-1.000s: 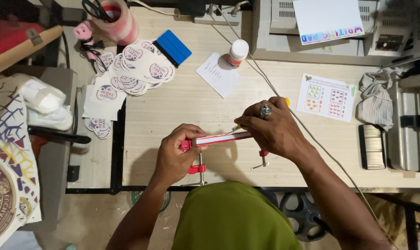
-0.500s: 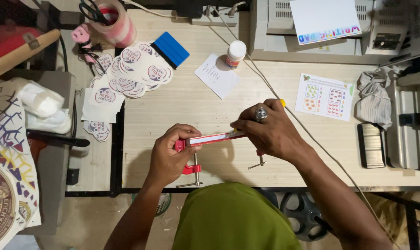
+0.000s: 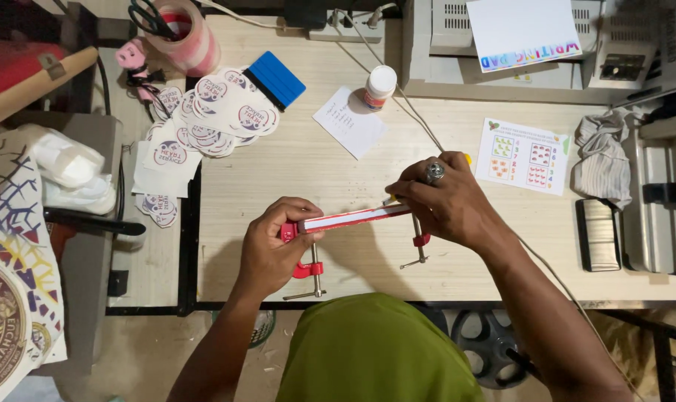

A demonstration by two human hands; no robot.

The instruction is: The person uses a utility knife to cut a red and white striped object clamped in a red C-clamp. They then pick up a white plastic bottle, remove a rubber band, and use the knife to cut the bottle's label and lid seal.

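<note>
Red clamps pinch a stiff, light paper pad mid-frame; my left hand and right hand grip its ends.

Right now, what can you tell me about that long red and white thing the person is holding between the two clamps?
The long, thin red and white stack looks like a pad or book block seen edge-on: a white edge between red covers. It lies nearly level, slightly tilted, above the pale wooden table. Two small red screw clamps grip it near its ends. The left hand holds one end, and the ringed right hand covers the other.
</note>
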